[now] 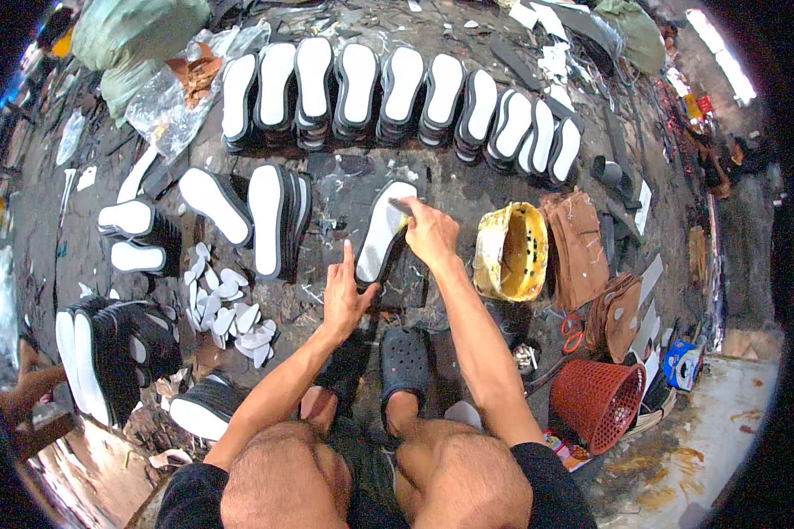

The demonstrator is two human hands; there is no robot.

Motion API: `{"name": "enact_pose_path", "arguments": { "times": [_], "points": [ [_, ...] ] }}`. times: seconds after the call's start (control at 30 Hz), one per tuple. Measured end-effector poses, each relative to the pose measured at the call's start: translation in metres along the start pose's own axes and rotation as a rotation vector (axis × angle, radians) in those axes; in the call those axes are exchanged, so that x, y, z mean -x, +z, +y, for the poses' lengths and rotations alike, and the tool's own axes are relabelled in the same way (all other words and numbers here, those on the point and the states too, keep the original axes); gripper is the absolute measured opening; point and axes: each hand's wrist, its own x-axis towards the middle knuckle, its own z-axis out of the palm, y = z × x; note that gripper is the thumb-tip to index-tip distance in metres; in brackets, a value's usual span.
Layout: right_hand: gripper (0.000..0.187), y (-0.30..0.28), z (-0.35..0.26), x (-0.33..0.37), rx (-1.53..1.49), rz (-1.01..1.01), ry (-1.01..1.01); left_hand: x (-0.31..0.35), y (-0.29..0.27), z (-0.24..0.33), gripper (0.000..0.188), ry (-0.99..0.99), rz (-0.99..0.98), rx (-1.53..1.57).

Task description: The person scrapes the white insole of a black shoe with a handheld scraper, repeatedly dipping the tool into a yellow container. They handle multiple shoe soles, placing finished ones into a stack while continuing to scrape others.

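A white-topped shoe sole [386, 227] with a dark edge lies tilted on a dark board [335, 189] in front of me. My right hand [432, 234] is over its upper right side, fingers bent closed with the index fingertip on the white face. A small yellowish bit shows under those fingers; what they hold, if anything, is hidden. A greyish smear marks the white surface beside the fingertip. My left hand [346, 295] is at the sole's lower end, index finger stretched out and thumb spread against the heel edge.
A row of stacked soles [359, 84] curves across the back. More stacks [269, 220] and loose white oval pieces [229, 309] lie left. To the right are a yellow-stained tub [485, 256], brown sheets [575, 238], red-handled scissors [573, 333] and a red basket [591, 401].
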Motion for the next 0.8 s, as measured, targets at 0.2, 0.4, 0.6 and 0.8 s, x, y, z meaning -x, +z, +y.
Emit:
{"name": "enact_pose_path", "arguments": {
  "times": [0.2,0.4,0.6,0.8],
  "points": [
    [0.034,0.009,-0.040,0.084,0.005,-0.271,-0.296,0.017,-0.021,-0.026,0.082,-0.110,0.159,0.171],
    [0.046,-0.043,-0.056,0.114,-0.272,-0.064,-0.207,-0.012,-0.046,-0.027,0.065,-0.265,0.291,0.364],
    [0.030,-0.150,-0.029,0.059,-0.272,0.251,-0.013,-0.018,-0.013,0.002,0.118,0.015,-0.166,-0.171],
    [0.034,-0.148,0.016,0.082,-0.330,0.504,0.240,-0.091,-0.034,0.024,0.116,-0.034,0.107,0.073]
  ]
}}
